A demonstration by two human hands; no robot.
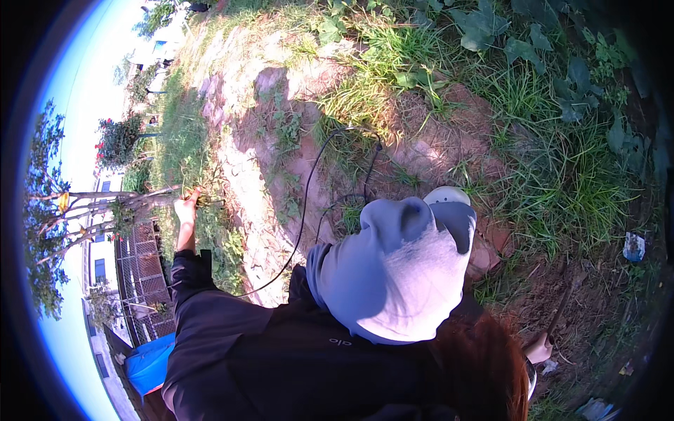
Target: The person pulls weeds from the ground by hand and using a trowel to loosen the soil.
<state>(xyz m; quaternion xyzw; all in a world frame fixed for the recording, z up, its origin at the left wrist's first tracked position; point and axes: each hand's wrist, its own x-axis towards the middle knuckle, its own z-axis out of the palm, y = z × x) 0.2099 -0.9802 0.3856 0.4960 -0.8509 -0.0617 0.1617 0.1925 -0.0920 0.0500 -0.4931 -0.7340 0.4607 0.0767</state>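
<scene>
Looking down, head view: a person in a black top stands over patchy red soil [246, 175] and grass, with a grey cloth hood [393, 266] in the middle of the frame.
Left hand: the left hand [187, 208] is stretched out far to the left of the grey cloth hood, its fingers closed in a fist around a weed clump [203, 198].
Weed clump: it sits at the edge of the bare soil, left of the hood, with its green stems bunched in the fist. I cannot tell whether the roots are free of the ground.
Right hand: the right hand [539, 349] is low and to the right of the hood. Its fingers seem wrapped around a thin wooden handle [564, 309], whose working end is lost in shadow.
Black cable [303, 210]: it loops over the soil just above the hood and trails down toward the black sleeve, between the two hands.
Risk, stems: I judge that a grip this high on the stems could snap them and leave the roots behind.
Risk, balance: with the arm at full reach, a sudden release could tip the person backward.
Risk, cable: it lies loose near the body, so the handle or an arm could snag it.
Risk, tool: its hidden end could strike unseen ground or the litter [633, 246] far right of the hood.
</scene>
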